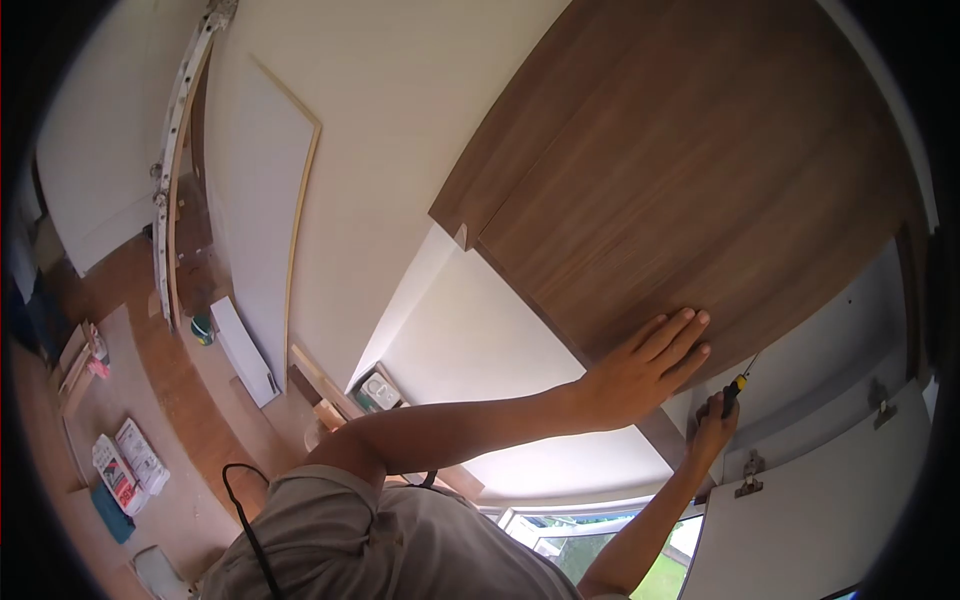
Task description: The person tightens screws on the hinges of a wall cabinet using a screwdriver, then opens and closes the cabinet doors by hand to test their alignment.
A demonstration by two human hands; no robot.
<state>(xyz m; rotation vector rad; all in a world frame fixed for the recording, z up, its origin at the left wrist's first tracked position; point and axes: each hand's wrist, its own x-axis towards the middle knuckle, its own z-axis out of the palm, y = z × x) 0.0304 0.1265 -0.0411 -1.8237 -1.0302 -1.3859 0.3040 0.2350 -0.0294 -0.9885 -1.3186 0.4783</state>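
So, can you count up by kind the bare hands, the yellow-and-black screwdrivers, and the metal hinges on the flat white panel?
Bare hands: 2 (left hand flat on the dark brown wood-grain panel, right hand gripping the tool)
Yellow-and-black screwdriver: 1
Metal hinges clearly visible on the flat white panel: 2
Total: 5

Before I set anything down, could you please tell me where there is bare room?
Bare: the brown floor strip between the printed packets and the narrow white board. Crowded: around the right hand and screwdriver, between brown panel and hinged white panel.
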